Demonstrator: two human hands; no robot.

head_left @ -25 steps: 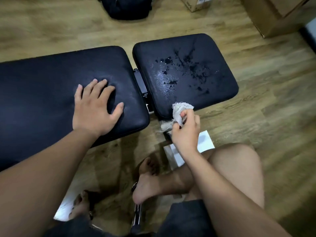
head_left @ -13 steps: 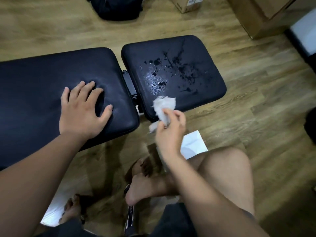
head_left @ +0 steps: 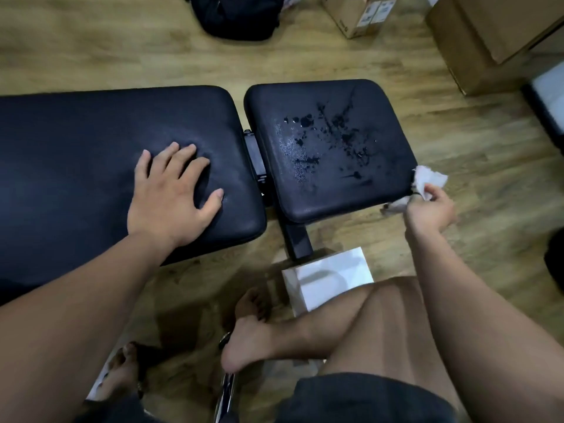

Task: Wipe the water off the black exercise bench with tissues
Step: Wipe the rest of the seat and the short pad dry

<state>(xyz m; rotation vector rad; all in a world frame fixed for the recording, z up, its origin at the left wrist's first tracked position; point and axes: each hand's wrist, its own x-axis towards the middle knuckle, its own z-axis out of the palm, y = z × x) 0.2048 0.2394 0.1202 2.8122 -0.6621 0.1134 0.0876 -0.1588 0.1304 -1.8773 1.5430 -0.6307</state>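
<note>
Beside wet bench [head_left: 329, 193], tissue [head_left: 429, 178] in right hand [head_left: 431, 210]

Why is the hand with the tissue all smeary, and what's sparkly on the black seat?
Head view: the right hand and tissue are motion-blurred; the sparkle is light glinting off water on the seat pad; the left hand looks sharp.

- The black exercise bench [head_left: 91, 166] has two padded sections set end to end; the long one lies flat under the left hand [head_left: 171, 199].
- Its short seat pad [head_left: 323, 196], between the two hands, is spotted with water [head_left: 332, 138] in drops and streaks.
- A crumpled white tissue [head_left: 430, 180] is pinched in the right hand [head_left: 430, 210], at that pad's right edge.
</note>
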